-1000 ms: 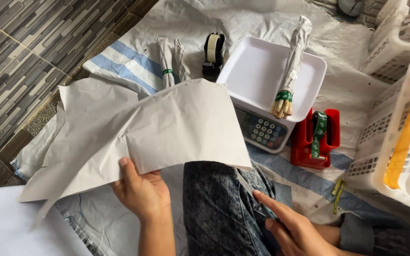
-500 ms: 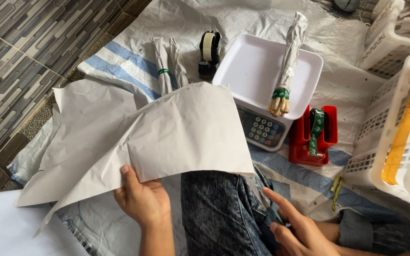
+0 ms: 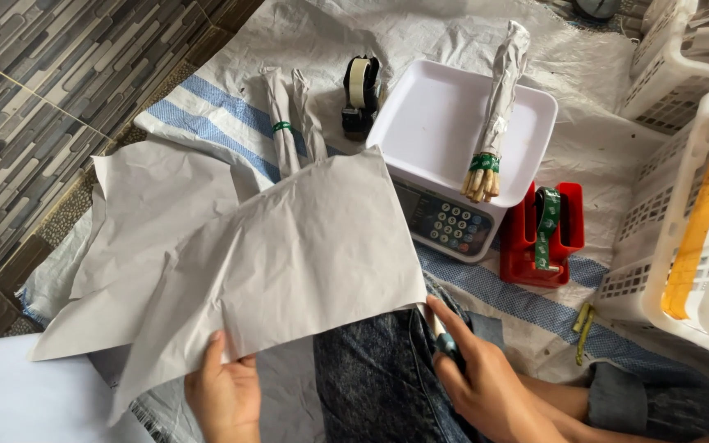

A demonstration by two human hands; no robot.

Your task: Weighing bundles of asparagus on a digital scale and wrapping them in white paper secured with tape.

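Paper sheet (image 3: 289, 262): grey, creased, held over the lap, its lower edge at the left hand (image 3: 225, 394); its right corner touches the right hand (image 3: 486, 381).
Long axis: runs lower left to upper right.
Left hand fingers: pinching the sheet's lower edge, thumb on top.
Right hand fingers: curled round a blue-handled tool (image 3: 445, 340), probably scissors, blades hidden.
Nearer hand: left.

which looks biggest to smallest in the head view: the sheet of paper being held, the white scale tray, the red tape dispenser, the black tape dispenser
1. sheet of paper
2. white scale tray
3. red tape dispenser and black tape dispenser: they look alike, and the black one lies farther off, so unranked.
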